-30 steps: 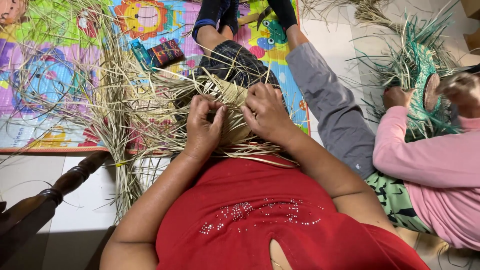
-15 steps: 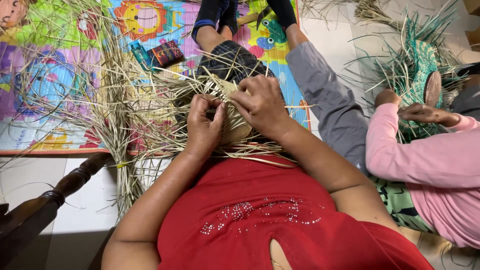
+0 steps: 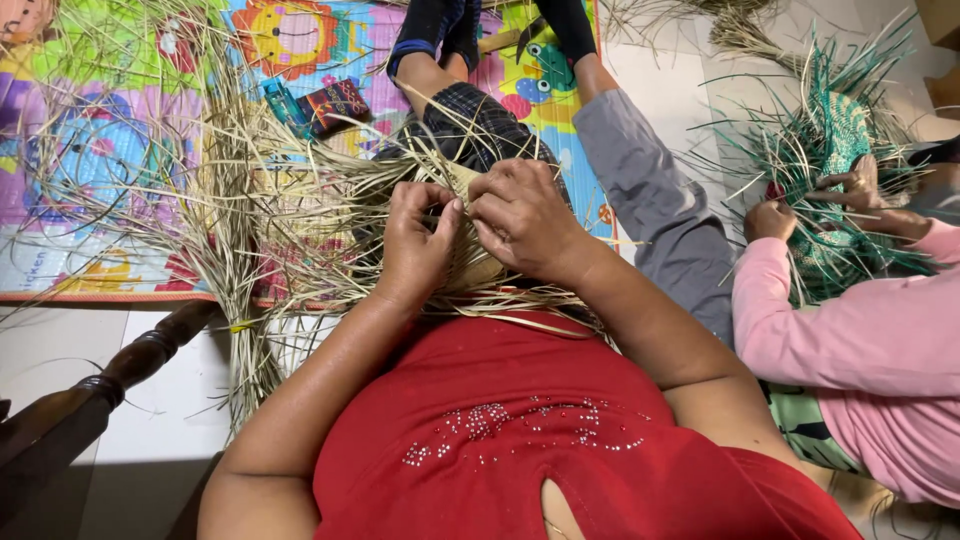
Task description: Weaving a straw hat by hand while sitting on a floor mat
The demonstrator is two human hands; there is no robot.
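Straw weaving (image 3: 455, 215): right hand (image 3: 525, 220) drawn back beside left hand (image 3: 420, 240) since half-second ago; both grips pinching strands tight, weave continuing on lap.

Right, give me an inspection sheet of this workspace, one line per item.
Surface: colourful play mat on a pale floor.
Job's things: pale straw weaving, loose strands fanning out on all sides.
Clutter: small patterned pouch on the mat; straw bundle hanging off the mat edge.
Grips: left hand and right hand both pinch strands at the weaving's middle.
Cables: nothing seen.
Surroundings: another person in a pink sleeve works a green weaving; dark wooden furniture leg at lower left.
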